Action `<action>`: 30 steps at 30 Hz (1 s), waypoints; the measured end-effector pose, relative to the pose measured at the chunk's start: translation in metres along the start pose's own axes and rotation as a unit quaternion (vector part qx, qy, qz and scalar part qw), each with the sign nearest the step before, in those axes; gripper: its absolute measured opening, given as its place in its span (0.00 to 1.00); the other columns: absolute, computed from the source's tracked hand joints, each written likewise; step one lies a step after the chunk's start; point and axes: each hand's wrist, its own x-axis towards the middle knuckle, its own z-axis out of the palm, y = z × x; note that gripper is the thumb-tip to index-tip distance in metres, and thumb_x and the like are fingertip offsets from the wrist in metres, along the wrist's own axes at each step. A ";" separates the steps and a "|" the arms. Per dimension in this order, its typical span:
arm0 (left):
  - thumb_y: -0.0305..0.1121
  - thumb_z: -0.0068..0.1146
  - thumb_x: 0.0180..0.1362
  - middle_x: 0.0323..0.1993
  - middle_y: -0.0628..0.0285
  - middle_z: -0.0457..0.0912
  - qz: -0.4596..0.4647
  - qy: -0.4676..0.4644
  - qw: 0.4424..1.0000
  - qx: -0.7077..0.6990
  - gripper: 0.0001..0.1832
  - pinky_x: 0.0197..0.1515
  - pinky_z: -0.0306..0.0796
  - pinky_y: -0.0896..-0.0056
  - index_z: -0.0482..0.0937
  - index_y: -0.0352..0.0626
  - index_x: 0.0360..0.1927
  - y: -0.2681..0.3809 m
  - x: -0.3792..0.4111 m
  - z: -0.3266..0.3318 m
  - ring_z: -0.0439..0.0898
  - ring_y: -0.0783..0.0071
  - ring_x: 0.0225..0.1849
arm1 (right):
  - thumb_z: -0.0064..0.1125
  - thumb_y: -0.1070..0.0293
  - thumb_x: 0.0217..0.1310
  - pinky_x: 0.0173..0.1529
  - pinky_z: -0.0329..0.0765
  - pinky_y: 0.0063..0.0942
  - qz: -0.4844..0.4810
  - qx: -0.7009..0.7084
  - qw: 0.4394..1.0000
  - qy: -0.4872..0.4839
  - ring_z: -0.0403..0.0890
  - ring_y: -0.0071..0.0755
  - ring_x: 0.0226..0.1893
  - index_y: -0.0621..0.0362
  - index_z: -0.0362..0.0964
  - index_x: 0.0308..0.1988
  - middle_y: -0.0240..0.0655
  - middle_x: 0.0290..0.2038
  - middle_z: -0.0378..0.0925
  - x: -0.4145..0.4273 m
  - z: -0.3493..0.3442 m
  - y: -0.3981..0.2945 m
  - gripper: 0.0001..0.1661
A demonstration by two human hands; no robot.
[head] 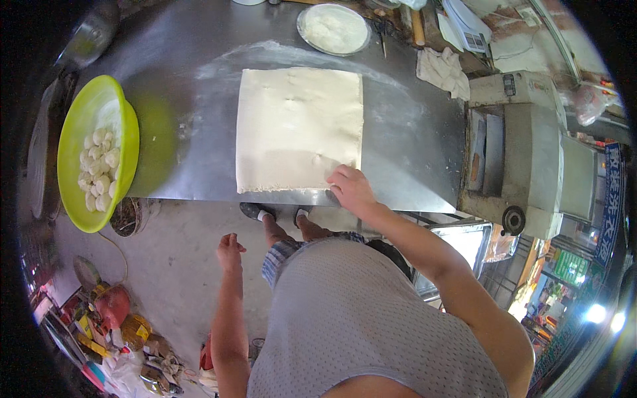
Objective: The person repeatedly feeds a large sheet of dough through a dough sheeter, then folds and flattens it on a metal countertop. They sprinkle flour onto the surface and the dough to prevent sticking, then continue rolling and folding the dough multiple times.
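Note:
A thick rectangular sheet of pale dough [298,124] lies flat on the metal worktop [199,144], close to its front edge. My right hand [350,186] is at the near right corner of the sheet, fingers bent against the dough; whether they pinch it cannot be made out. Away from the table, my left hand [230,251] hangs over the floor with its fingers curled, and nothing shows in it. Beyond the sheet stands a round metal dish of white flour [333,28]. At the left, a yellow-green plastic basin [130,144] holds several small dough pieces [99,166].
A dough-rolling machine [530,149] stands against the right end of the worktop. Scissors [382,40], a wooden rolling pin [417,27], a crumpled cloth [442,70] and a scale [468,30] lie at the back right. Bottles and bags [134,343] crowd the lower left.

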 end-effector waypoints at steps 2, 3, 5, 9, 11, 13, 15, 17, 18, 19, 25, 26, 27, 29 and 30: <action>0.35 0.59 0.71 0.27 0.62 0.81 -0.024 -0.010 0.999 -0.036 0.12 0.27 0.78 0.71 0.82 0.33 0.43 -0.002 -0.012 0.010 0.80 0.75 0.24 | 0.65 0.71 0.58 0.50 0.80 0.44 0.012 0.008 1.000 -0.002 0.81 0.50 0.46 0.55 0.77 0.43 0.39 0.45 0.76 -0.003 0.003 0.003 0.11; 0.34 0.59 0.72 0.27 0.62 0.81 -0.017 -0.015 0.999 -0.043 0.12 0.28 0.78 0.71 0.82 0.33 0.44 -0.005 -0.016 0.014 0.80 0.74 0.25 | 0.65 0.71 0.58 0.50 0.80 0.44 0.025 0.021 0.999 -0.005 0.81 0.52 0.47 0.56 0.77 0.43 0.40 0.46 0.76 -0.005 0.004 0.004 0.11; 0.34 0.58 0.72 0.28 0.61 0.82 -0.035 -0.020 0.998 -0.055 0.11 0.29 0.80 0.71 0.82 0.33 0.45 -0.014 -0.023 0.022 0.81 0.74 0.26 | 0.65 0.71 0.58 0.51 0.80 0.44 0.037 0.044 0.998 -0.003 0.80 0.53 0.47 0.57 0.76 0.43 0.41 0.47 0.75 -0.007 0.003 0.006 0.12; 0.35 0.59 0.71 0.31 0.59 0.83 -0.047 -0.045 0.995 -0.077 0.12 0.33 0.81 0.70 0.82 0.34 0.48 -0.031 -0.028 0.034 0.82 0.72 0.30 | 0.66 0.74 0.55 0.50 0.80 0.46 0.028 0.069 0.997 -0.003 0.80 0.54 0.46 0.58 0.74 0.42 0.42 0.47 0.73 -0.005 -0.001 0.008 0.13; 0.37 0.61 0.70 0.32 0.58 0.84 -0.063 -0.051 0.993 -0.085 0.15 0.36 0.81 0.69 0.81 0.34 0.51 -0.036 -0.030 0.038 0.83 0.70 0.30 | 0.66 0.74 0.55 0.51 0.80 0.46 0.027 0.072 0.997 -0.012 0.80 0.54 0.46 0.58 0.74 0.42 0.42 0.47 0.73 -0.003 -0.003 0.008 0.14; 0.37 0.61 0.70 0.33 0.58 0.84 -0.059 -0.059 0.992 -0.096 0.16 0.36 0.81 0.69 0.81 0.34 0.51 -0.037 -0.031 0.041 0.84 0.70 0.31 | 0.66 0.74 0.55 0.51 0.80 0.45 0.037 0.074 0.996 -0.019 0.80 0.53 0.46 0.58 0.74 0.43 0.42 0.48 0.73 -0.002 -0.003 0.008 0.14; 0.37 0.61 0.70 0.34 0.57 0.85 -0.064 -0.064 0.991 -0.097 0.16 0.37 0.81 0.69 0.81 0.34 0.52 -0.034 -0.033 0.043 0.84 0.69 0.31 | 0.66 0.73 0.55 0.51 0.80 0.44 0.039 0.074 0.996 -0.012 0.80 0.52 0.47 0.58 0.74 0.42 0.42 0.48 0.73 -0.002 -0.003 0.007 0.14; 0.38 0.61 0.70 0.35 0.57 0.85 -0.065 -0.064 0.991 -0.099 0.16 0.37 0.80 0.70 0.81 0.34 0.52 -0.029 -0.036 0.045 0.85 0.69 0.32 | 0.66 0.71 0.56 0.52 0.80 0.44 0.038 0.057 0.998 -0.015 0.80 0.51 0.48 0.57 0.75 0.43 0.42 0.49 0.73 -0.002 -0.001 0.006 0.14; 0.36 0.61 0.71 0.35 0.58 0.85 -0.067 -0.063 0.991 -0.101 0.15 0.37 0.80 0.70 0.81 0.34 0.52 -0.026 -0.037 0.046 0.84 0.70 0.32 | 0.66 0.71 0.56 0.53 0.79 0.44 0.037 0.040 0.998 -0.023 0.80 0.51 0.48 0.57 0.76 0.44 0.42 0.50 0.73 -0.001 0.001 0.006 0.14; 0.35 0.60 0.71 0.35 0.58 0.84 -0.069 -0.062 0.990 -0.102 0.14 0.36 0.80 0.70 0.81 0.34 0.51 -0.022 -0.039 0.048 0.83 0.71 0.31 | 0.66 0.70 0.57 0.53 0.79 0.44 0.029 0.026 0.999 -0.021 0.80 0.51 0.48 0.57 0.76 0.45 0.42 0.50 0.73 0.000 0.003 0.006 0.15; 0.34 0.60 0.71 0.33 0.60 0.83 -0.085 -0.048 0.990 -0.097 0.12 0.35 0.78 0.71 0.81 0.35 0.49 -0.009 -0.044 0.057 0.82 0.73 0.30 | 0.69 0.70 0.54 0.53 0.78 0.45 0.022 -0.023 0.999 -0.012 0.79 0.48 0.48 0.55 0.75 0.38 0.38 0.48 0.74 0.006 0.012 0.005 0.11; 0.35 0.61 0.71 0.33 0.61 0.83 -0.092 -0.041 0.991 -0.094 0.12 0.35 0.78 0.72 0.81 0.36 0.49 -0.009 -0.044 0.059 0.82 0.73 0.30 | 0.69 0.70 0.54 0.53 0.78 0.45 0.021 -0.027 0.999 -0.018 0.80 0.48 0.48 0.55 0.75 0.37 0.38 0.48 0.74 0.006 0.013 0.005 0.11; 0.35 0.61 0.71 0.33 0.61 0.84 -0.085 -0.053 0.989 -0.113 0.12 0.35 0.78 0.72 0.81 0.36 0.49 -0.010 -0.044 0.060 0.82 0.73 0.30 | 0.69 0.70 0.53 0.52 0.78 0.45 0.025 -0.033 0.999 -0.025 0.80 0.48 0.48 0.55 0.75 0.37 0.38 0.48 0.74 0.007 0.013 0.005 0.11; 0.35 0.61 0.70 0.33 0.61 0.84 -0.096 -0.053 0.988 -0.113 0.12 0.35 0.78 0.72 0.81 0.36 0.49 -0.013 -0.043 0.063 0.82 0.72 0.30 | 0.68 0.70 0.53 0.52 0.77 0.46 0.023 -0.039 0.999 -0.029 0.79 0.47 0.48 0.55 0.75 0.35 0.37 0.47 0.74 0.009 0.012 0.005 0.10; 0.35 0.61 0.70 0.33 0.60 0.84 -0.087 -0.060 0.986 -0.127 0.12 0.35 0.78 0.72 0.81 0.36 0.49 -0.015 -0.043 0.064 0.82 0.72 0.30 | 0.68 0.70 0.53 0.52 0.77 0.47 0.017 -0.039 0.999 -0.026 0.79 0.47 0.48 0.55 0.75 0.34 0.37 0.46 0.74 0.009 0.011 0.006 0.09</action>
